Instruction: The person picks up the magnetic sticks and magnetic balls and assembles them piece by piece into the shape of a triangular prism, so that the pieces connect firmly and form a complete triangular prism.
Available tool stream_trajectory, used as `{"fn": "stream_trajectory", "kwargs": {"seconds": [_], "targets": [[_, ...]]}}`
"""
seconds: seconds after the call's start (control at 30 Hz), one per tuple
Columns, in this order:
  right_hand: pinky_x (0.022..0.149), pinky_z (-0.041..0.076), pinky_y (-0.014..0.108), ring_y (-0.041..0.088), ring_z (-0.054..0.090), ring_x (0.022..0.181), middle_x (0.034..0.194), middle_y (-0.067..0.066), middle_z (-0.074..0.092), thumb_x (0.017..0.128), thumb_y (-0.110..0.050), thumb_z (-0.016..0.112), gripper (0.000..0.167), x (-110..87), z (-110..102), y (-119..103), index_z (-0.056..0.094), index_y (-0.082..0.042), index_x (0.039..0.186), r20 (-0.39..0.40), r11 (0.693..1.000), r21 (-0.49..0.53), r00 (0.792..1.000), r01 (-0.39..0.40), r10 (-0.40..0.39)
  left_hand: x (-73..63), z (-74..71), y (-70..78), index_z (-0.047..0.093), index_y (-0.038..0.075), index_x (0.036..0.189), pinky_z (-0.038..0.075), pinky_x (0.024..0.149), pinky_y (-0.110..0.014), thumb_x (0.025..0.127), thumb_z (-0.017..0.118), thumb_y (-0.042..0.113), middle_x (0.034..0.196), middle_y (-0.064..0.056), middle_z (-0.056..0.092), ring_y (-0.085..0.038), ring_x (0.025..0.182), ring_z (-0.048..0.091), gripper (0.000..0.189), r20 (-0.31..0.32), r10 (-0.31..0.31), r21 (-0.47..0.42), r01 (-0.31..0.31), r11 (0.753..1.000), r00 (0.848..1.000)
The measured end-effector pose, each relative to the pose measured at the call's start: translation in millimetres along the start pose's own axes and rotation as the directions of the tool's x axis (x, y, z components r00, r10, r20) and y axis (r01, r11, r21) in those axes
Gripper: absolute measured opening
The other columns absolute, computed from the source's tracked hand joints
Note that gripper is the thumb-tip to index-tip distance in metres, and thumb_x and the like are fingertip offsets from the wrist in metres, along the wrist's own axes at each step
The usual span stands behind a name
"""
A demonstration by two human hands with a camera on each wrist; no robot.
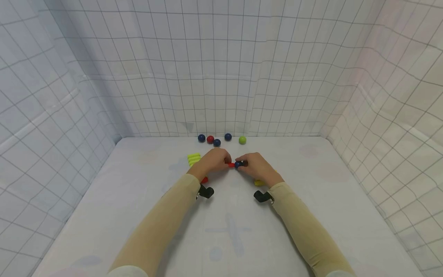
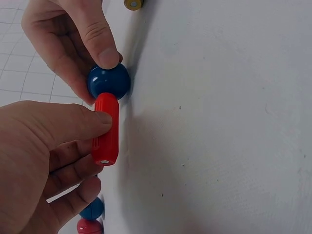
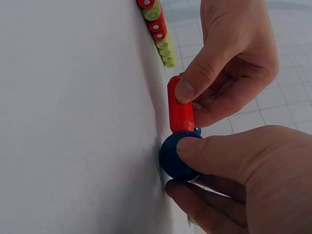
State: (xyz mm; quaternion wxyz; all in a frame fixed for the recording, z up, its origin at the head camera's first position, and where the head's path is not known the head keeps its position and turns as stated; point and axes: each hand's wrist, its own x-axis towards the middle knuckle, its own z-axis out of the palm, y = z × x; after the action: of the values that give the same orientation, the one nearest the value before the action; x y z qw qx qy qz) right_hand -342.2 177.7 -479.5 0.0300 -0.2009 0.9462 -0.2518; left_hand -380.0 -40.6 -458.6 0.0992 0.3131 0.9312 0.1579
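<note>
Near the middle of the white table, my left hand (image 1: 216, 159) pinches a red magnetic rod (image 2: 108, 148) between thumb and fingers. A pale metal disc shows in the rod's free end. My right hand (image 1: 257, 165) holds a shiny dark blue ball (image 2: 109, 82) between thumb and fingertips. Rod and ball meet end to surface between the two hands, as the right wrist view shows with the red rod (image 3: 181, 114) against the blue ball (image 3: 169, 156). The fingers cover part of both pieces.
Behind the hands lie blue balls (image 1: 202, 138), a red ball (image 1: 210, 139) and a green ball (image 1: 242, 140). Lime rods (image 1: 194, 157) and a red rod (image 1: 205, 180) lie by the left forearm, a yellow rod (image 1: 258, 182) by the right wrist. Gridded white cloth walls (image 1: 221, 77) surround the table.
</note>
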Motion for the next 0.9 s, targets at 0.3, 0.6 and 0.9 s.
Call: {"fn": "stream_trajectory", "kwargs": {"seconds": [0.3, 0.6, 0.9], "targets": [[0.107, 0.053, 0.045, 0.023, 0.069, 0.116, 0.128, 0.008, 0.076, 0.1, -0.021, 0.082, 0.037, -0.8, 0, 4, 0.077, -0.01, 0.135, -0.007, 1.0, 0.021, 1.0, 0.014, -0.014, 0.7, -22.9, -8.1, 0.078, 0.005, 0.128, 0.056, 0.098, -0.039, 0.104, 0.073, 0.016, 0.116, -0.007, 0.076, -0.024, 0.107, 0.068, 0.027, -0.055, 0.008, -0.034, -0.01, 0.999, 0.998], [0.112, 0.05, 0.045, 0.026, 0.065, 0.128, 0.136, 0.009, 0.072, 0.102, -0.022, 0.08, 0.037, -0.1, -2, 4, 0.076, -0.011, 0.137, 0.018, 0.999, 0.029, 1.0, -0.023, 0.023, 15.4, -75.7, -31.4, 0.072, 0.0, 0.139, 0.053, 0.106, -0.045, 0.107, 0.069, 0.013, 0.134, -0.017, 0.071, -0.032, 0.121, 0.065, 0.034, -0.187, -0.051, 0.017, 0.055, 0.998, 0.981], [0.111, 0.051, 0.044, 0.024, 0.066, 0.125, 0.135, 0.009, 0.073, 0.103, -0.022, 0.079, 0.034, 1.4, 0, 6, 0.077, -0.011, 0.135, 0.009, 1.0, 0.025, 1.0, -0.014, 0.014, 29.3, -65.5, -52.9, 0.068, -0.001, 0.143, 0.051, 0.11, -0.047, 0.105, 0.068, 0.009, 0.14, -0.019, 0.068, -0.035, 0.126, 0.064, 0.039, -0.135, -0.133, 0.022, 0.137, 0.99, 0.982]]}}
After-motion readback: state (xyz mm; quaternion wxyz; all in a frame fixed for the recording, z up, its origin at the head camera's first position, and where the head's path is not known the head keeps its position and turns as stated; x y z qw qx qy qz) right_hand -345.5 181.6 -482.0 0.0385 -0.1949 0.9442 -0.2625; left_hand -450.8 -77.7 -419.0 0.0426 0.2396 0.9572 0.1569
